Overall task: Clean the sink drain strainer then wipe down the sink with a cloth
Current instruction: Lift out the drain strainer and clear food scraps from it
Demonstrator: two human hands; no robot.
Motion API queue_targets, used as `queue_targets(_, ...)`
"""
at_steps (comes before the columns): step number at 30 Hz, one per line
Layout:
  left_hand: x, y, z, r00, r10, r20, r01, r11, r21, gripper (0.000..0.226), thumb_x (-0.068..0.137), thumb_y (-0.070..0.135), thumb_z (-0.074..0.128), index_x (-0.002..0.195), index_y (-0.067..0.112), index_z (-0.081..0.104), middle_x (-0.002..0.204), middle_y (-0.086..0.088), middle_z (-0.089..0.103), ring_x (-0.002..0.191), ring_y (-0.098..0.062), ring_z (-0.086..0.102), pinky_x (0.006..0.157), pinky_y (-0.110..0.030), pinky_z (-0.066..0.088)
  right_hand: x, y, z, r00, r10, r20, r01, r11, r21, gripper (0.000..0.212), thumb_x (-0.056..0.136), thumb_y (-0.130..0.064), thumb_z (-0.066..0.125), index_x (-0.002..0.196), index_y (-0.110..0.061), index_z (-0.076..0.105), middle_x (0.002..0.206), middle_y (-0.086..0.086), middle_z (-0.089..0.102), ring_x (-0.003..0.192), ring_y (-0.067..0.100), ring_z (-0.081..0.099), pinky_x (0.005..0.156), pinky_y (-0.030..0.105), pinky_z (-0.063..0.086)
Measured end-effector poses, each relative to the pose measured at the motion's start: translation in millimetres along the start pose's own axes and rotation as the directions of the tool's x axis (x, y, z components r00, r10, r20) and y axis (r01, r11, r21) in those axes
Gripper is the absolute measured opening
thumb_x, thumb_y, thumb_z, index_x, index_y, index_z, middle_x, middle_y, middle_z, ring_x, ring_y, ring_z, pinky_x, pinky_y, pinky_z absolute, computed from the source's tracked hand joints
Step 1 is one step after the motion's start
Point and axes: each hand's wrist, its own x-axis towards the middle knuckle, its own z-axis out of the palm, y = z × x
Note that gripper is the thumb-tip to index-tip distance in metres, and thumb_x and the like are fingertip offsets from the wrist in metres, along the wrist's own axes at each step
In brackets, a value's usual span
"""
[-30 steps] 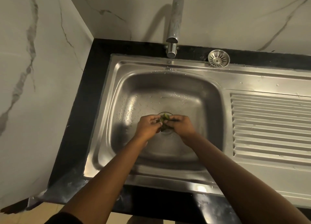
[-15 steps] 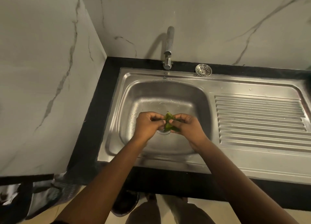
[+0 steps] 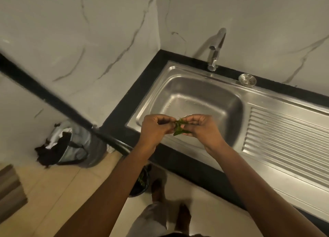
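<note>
**Wet leaf scraps held over the sink's front edge**

The main risk, as I judge it, is a drop. Both hands pinch one small clump of green leaf scraps (image 3: 179, 127), which looks wet and limp, so a piece could tear off or slip free. The clump hangs above the near-left corner of the sink (image 3: 187, 101), close to its front rim, so a falling piece could land back in the basin, on the black counter (image 3: 124, 115), or on the floor by the person's feet. A lined bin (image 3: 73, 147) stands on the floor to the left, well apart from the hands, and a dark container sits partly hidden under the left forearm; a carry to either gives loose bits more chance to fall.

The left hand (image 3: 156, 129) is curled, its thumb and fingertips closed on the left end of the clump. The right hand (image 3: 201, 129) is looser, thumb and forefinger nipping the right side, the other fingers half open. The scraps sit between the two sets of fingertips and touch both, with one leaf tip hanging below.

The strainer (image 3: 247, 79) rests on the sink's back ledge, just right of the tap (image 3: 215, 53), far from both hands. No cloth is in view.
</note>
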Motion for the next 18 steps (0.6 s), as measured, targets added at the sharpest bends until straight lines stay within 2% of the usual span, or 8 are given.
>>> queue_targets(2, -20.5, -7.1, -21.3, 0.998, 0.014, -0.066, -0.014, 1.0, 0.007, 0.02, 0.082, -0.002, 0.083, 0.087, 0.017, 0.084, 0.085, -0.008, 0.083, 0.081, -0.025, 0.082, 0.075, -0.03, 0.066, -9.0, -1.2, 22.0, 0.998, 0.017, 0.058, -0.015, 0.999, -0.041, 0.014, 0.087, 0.009, 0.075, 0.101, 0.005, 0.076, 0.092, 0.02, 0.079, 0.084, 0.03, 0.079, 0.075, 0.034, 0.065)
queue_targets(6, -57.9, -24.3, -66.1, 0.983, 0.012, -0.184, -0.006, 1.0, 0.03, 0.022, 0.083, -0.001, 0.082, 0.086, 0.021, 0.085, 0.085, -0.008, 0.083, 0.081, -0.025, 0.081, 0.082, -0.037, 0.065, -24.7, 7.3, 70.2, 0.984, 0.083, 0.159, -0.069, 0.994, -0.087, 0.014, 0.089, 0.009, 0.073, 0.101, 0.004, 0.074, 0.086, 0.016, 0.077, 0.073, 0.02, 0.076, 0.066, 0.026, 0.064)
queue_targets(9, -83.4, -45.5, -98.7, 0.965, -0.018, -0.262, 0.028, 0.999, 0.032, 0.02, 0.084, -0.003, 0.08, 0.089, 0.016, 0.085, 0.083, -0.009, 0.083, 0.077, -0.026, 0.081, 0.076, -0.037, 0.066, -34.4, 27.5, 107.1, 0.967, 0.122, 0.222, -0.095, 0.987, -0.129, 0.013, 0.09, 0.006, 0.073, 0.098, -0.003, 0.075, 0.081, 0.011, 0.078, 0.071, 0.018, 0.077, 0.063, 0.025, 0.062)
queue_targets(12, -103.8, -74.0, -131.6, 0.943, -0.064, -0.325, 0.08, 0.996, 0.036, 0.017, 0.083, -0.003, 0.079, 0.091, 0.012, 0.084, 0.085, -0.012, 0.082, 0.081, -0.035, 0.081, 0.082, -0.048, 0.066, -40.0, 58.7, 144.3, 0.947, 0.148, 0.284, -0.09, 0.974, -0.208, 0.014, 0.09, 0.001, 0.074, 0.097, -0.011, 0.077, 0.082, 0.005, 0.079, 0.077, 0.017, 0.079, 0.067, 0.025, 0.063)
queue_targets(18, -121.1, -136.4, -176.5, 0.905, -0.184, -0.384, 0.237, 0.967, 0.094, 0.03, 0.084, -0.002, 0.08, 0.081, 0.028, 0.081, 0.085, -0.008, 0.082, 0.082, -0.032, 0.08, 0.082, -0.053, 0.066, -41.4, 136.4, 203.3, 0.946, 0.264, 0.19, -0.188, 0.92, -0.345, 0.015, 0.088, -0.003, 0.077, 0.089, -0.018, 0.077, 0.081, 0.001, 0.079, 0.077, 0.013, 0.079, 0.066, 0.026, 0.063)
